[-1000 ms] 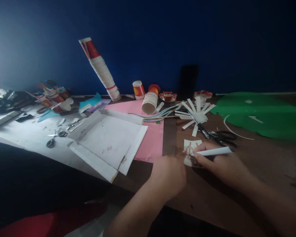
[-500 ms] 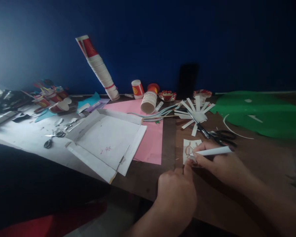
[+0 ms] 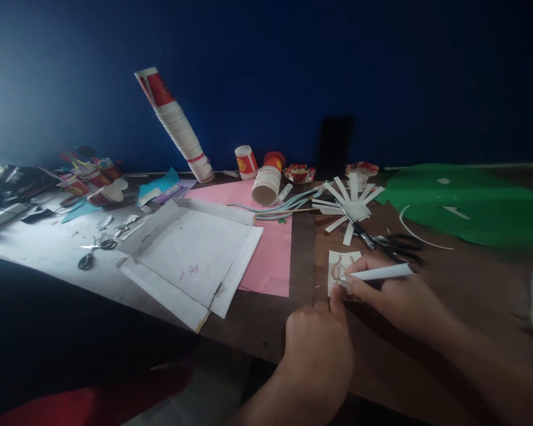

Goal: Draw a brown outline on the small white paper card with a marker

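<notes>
My right hand [image 3: 388, 290] is closed round a white marker pen [image 3: 384, 271], its tip down on a small piece of white paper [image 3: 336, 258] with brown drawn lines. My left hand [image 3: 322, 337] has its index finger stretched onto the paper's lower edge, holding it against the brown table; the other fingers are curled under, partly hidden. Just beyond the paper lie black-handled scissors [image 3: 400, 242] and a silver-and-black tool [image 3: 359, 231]. White paper strips [image 3: 354, 207] fan out from a centre behind them.
On the left, a shallow white cardboard tray [image 3: 186, 236] overlaps pink paper [image 3: 275, 254]. A tall, leaning stack of paper cups [image 3: 177, 127] stands by the blue wall. Green sheet material [image 3: 475, 204] lies at right. Small scissors [image 3: 93, 251] rest among scraps at far left.
The view has shifted very slightly. Both hands, the marker pen and the paper hold nearly the same positions.
</notes>
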